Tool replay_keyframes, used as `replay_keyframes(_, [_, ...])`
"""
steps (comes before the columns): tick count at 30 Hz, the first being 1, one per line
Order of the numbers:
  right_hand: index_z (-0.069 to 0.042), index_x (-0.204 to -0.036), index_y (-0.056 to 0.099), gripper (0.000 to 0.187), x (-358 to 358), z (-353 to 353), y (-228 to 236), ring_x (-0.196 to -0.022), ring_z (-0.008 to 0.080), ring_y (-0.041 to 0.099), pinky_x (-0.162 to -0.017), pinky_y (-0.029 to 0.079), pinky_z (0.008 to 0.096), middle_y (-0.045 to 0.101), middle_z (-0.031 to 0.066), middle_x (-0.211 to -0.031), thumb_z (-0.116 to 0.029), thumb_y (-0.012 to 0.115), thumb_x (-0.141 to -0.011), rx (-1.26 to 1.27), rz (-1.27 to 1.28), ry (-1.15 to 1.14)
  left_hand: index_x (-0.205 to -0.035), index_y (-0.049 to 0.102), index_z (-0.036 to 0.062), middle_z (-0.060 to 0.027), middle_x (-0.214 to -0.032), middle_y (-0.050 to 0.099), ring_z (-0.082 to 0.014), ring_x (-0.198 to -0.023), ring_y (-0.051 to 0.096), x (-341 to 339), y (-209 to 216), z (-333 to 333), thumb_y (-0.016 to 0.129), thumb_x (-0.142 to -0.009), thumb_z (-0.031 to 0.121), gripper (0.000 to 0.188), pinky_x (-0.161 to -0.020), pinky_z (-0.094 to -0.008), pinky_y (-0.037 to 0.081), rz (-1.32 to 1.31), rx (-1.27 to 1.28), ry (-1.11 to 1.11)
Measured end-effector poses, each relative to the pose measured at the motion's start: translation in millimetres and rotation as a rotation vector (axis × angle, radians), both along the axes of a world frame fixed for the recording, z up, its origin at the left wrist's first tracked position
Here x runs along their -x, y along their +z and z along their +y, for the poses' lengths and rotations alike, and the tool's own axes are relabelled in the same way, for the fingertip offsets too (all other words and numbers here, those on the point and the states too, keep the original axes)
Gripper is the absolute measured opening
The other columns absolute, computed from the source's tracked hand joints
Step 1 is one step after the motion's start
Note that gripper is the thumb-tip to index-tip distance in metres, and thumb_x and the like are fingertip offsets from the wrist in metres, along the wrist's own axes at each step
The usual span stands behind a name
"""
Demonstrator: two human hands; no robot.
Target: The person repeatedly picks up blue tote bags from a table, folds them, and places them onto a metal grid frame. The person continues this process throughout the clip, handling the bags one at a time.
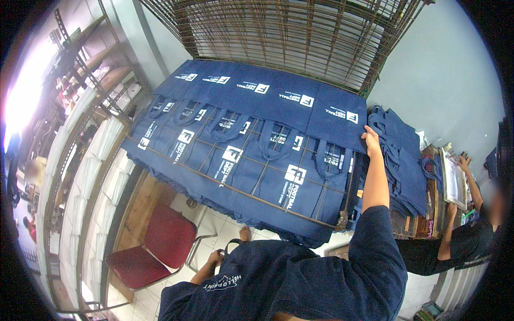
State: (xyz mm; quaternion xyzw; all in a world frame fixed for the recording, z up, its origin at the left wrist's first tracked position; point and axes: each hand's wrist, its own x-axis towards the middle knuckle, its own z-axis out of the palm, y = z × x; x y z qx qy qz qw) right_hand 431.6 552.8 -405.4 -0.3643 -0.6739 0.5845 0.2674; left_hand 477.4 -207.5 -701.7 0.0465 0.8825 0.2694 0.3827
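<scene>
My right arm stretches across the rack's right end. There my right hand (pixel 369 140) is closed at the near right corner of a flat navy tote bag (pixel 342 109), the last in a row of printed bags. Low in the picture, beside my dark shirt, my left hand (pixel 216 258) is closed round a dark strap loop (pixel 233 245); what hangs from it is hidden by my body. Below the row, more navy tote bags (pixel 219 166) with white prints and looped handles lie under a rusty wire rack (pixel 251 193).
Tilted wire racks (pixel 289 32) stand at the back. Right of the bags is a navy cloth pile (pixel 399 160); beyond, another person's hands hold a framed screen (pixel 454 179). A red chair (pixel 171 235) and shelves with white stacks (pixel 80 198) stand left.
</scene>
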Motion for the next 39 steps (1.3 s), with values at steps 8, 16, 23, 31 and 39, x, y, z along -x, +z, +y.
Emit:
replay_keyframes(8, [-0.003,-0.131,0.045,0.066,4,3,-4,-0.115,0.0251,0.047,-0.093,0.037,0.0311,0.052,0.0159,-0.124,0.001,0.052,-0.065,-0.009,-0.014,-0.003,-0.108,0.061,0.0136,-0.0109,-0.086,0.068,-0.0253,-0.081,0.066,-3,-19,-9,0.069,-0.070,0.034,0.043,-0.072,-0.0347,0.050,0.000,-0.002,-0.003])
replay_keyframes(16, [-0.008,-0.128,0.048,0.057,-19,-7,1,-0.108,0.0245,0.052,-0.092,0.040,0.0318,0.050,0.0165,-0.125,-0.008,0.061,-0.072,-0.354,0.001,-0.238,-0.109,0.060,0.0072,-0.0161,-0.091,0.067,-0.0290,-0.086,0.064,-3,-32,-8,0.063,-0.077,0.031,0.040,-0.073,-0.0367,0.049,0.001,-0.094,-0.045])
replay_keyframes(23, [-0.008,-0.116,0.055,0.039,-110,-22,-20,-0.088,0.0177,0.059,-0.079,0.045,0.0283,0.062,0.0074,-0.099,-0.005,0.064,-0.079,-0.212,0.414,-0.497,-0.104,0.064,0.0121,-0.0161,-0.096,0.066,-0.0314,-0.091,0.063,4,-19,2,0.053,-0.085,0.036,0.032,-0.077,-0.0379,0.048,0.029,-0.056,-0.061])
replay_keyframes(31, [-0.002,-0.101,0.061,0.020,-289,-66,-159,-0.077,0.0210,0.060,-0.068,0.049,0.0354,0.063,0.0111,-0.095,-0.010,0.060,-0.082,-0.673,0.195,-1.135,-0.105,0.063,0.0125,-0.0168,-0.092,0.065,-0.0305,-0.086,0.063,22,-23,28,0.052,-0.084,0.029,0.029,-0.072,-0.0368,0.048,0.054,-0.095,-0.244])
replay_keyframes(39, [-0.012,-0.087,0.065,0.031,-408,-298,-237,-0.067,0.0280,0.062,-0.062,0.048,0.0422,0.063,0.0094,-0.073,-0.036,0.066,-0.069,-0.463,-0.781,0.075,-0.107,0.060,0.0112,-0.0171,-0.088,0.065,-0.0321,-0.081,0.063,68,-105,34,0.056,-0.081,0.026,0.030,-0.069,-0.0382,0.048,0.279,-0.167,-0.675])
